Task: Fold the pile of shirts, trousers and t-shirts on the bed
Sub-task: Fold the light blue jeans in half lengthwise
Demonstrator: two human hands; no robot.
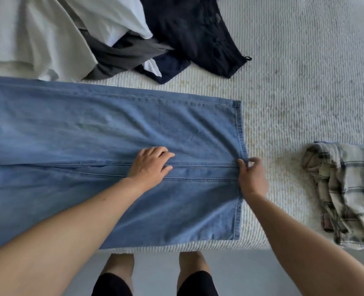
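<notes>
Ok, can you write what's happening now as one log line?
left hand: pressing flat on jeans | right hand: pinching jeans hem | unfolded pile: waiting behind | plaid garment: lying at right

A single head-worn, wide-angle view looks steeply down from standing height at the near edge of the bed (294, 77), close enough that both forearms reach in from the bottom corners and the person's legs show below.

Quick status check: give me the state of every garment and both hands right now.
Blue jeans: spread flat, unfolded.
Left hand: resting on the jeans.
Right hand: pinching the jeans' hem.
Plaid garment: folded, set aside.
Clothes pile: unfolded heap.
</notes>
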